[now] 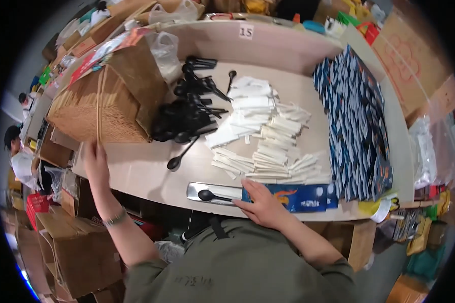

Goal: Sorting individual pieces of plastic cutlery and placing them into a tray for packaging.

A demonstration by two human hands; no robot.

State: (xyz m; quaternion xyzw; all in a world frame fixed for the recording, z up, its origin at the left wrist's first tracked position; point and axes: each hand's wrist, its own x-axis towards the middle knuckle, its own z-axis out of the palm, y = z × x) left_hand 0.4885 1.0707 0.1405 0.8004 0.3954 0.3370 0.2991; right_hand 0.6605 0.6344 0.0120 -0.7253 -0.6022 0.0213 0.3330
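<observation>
My left hand (pixel 95 162) reaches to the cardboard box of thin wooden sticks (pixel 102 101) at the table's left; its fingers pinch a few sticks that stand up from the box front. My right hand (pixel 262 202) lies flat on a blue printed pouch (pixel 303 197) at the near table edge. A black plastic spoon (pixel 212 196) rests on the pouch's silvery open end, just left of my fingers. Beyond it lie a heap of black spoons (pixel 189 113), a spread of white paper packets (pixel 260 136) and a long row of blue pouches (pixel 356 126).
The beige table (pixel 141 171) has a raised back ledge with a small white tag (pixel 245 31). Cardboard boxes (pixel 73 250) crowd the floor at left, bags and clutter at right. A person (pixel 17 151) sits far left.
</observation>
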